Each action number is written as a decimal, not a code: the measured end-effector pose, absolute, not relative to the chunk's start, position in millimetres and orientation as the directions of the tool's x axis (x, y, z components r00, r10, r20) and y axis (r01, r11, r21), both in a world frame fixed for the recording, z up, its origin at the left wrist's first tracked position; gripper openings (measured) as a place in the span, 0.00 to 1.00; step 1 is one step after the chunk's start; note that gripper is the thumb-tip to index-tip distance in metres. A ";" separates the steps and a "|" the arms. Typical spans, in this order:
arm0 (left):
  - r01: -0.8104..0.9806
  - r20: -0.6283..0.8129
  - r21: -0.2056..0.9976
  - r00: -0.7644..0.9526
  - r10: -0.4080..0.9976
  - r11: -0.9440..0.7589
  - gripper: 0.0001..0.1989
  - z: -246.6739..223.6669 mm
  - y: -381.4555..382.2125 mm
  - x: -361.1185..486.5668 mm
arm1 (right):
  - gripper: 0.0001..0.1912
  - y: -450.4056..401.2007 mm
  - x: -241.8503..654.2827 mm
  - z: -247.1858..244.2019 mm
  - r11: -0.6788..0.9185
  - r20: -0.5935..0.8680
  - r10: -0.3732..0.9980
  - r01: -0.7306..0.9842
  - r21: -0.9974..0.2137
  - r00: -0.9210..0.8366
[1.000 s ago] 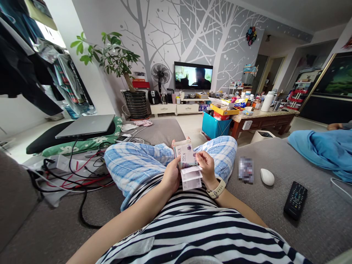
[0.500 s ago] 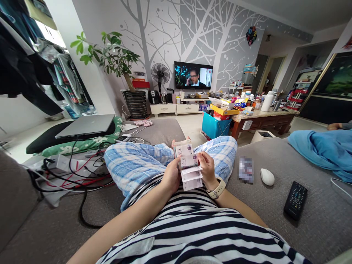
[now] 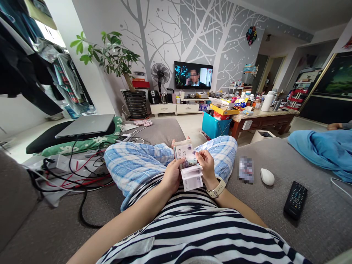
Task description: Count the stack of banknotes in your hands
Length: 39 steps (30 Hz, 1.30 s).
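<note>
Between both hands, thick banknote stack (image 3: 187,158), lower notes fanned

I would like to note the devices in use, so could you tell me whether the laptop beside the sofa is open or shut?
Shut: the laptop lies flat with its lid down, no screen or keyboard showing, on a black cushion.

Two hands, left (image 3: 171,175) and right (image 3: 206,167), hold one wad of banknotes (image 3: 186,154). One mouse (image 3: 267,176) and one remote (image 3: 295,200) lie on the sofa. One laptop (image 3: 85,125), one fan (image 3: 161,74), one TV (image 3: 193,75).
</note>
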<state>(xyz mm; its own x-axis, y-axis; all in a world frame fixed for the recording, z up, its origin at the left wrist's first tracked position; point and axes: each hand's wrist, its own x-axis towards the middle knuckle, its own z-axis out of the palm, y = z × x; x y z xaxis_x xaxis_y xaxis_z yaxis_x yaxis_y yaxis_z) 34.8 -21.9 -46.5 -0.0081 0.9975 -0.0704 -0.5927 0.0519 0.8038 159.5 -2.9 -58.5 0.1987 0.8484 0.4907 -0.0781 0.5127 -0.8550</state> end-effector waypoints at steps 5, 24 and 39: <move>-0.596 -0.087 0.800 -0.004 0.996 0.067 0.10 -46.1 -22.5 35.7 | 0.16 -3.5 160.1 -59.5 0.518 0.506 0.848 -0.046 -0.854 0.160; -0.675 -0.053 0.736 0.023 0.998 0.055 0.15 -45.0 -18.9 37.9 | 0.15 -12.6 160.0 -52.3 0.547 0.534 0.835 -0.094 -0.832 0.131; -0.667 -0.053 0.743 0.028 0.998 0.058 0.17 -47.6 -17.5 36.6 | 0.13 -12.0 159.8 -53.4 0.565 0.550 0.824 -0.105 -0.819 0.138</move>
<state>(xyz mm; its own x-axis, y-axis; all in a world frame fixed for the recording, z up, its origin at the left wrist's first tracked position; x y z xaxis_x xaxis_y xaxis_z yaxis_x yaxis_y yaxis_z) 36.6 -17.5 -47.6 0.0276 0.9982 -0.0534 -0.6673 0.0582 0.7425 159.8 -12.0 -53.4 0.1381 0.8236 0.5502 -0.1055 0.5646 -0.8186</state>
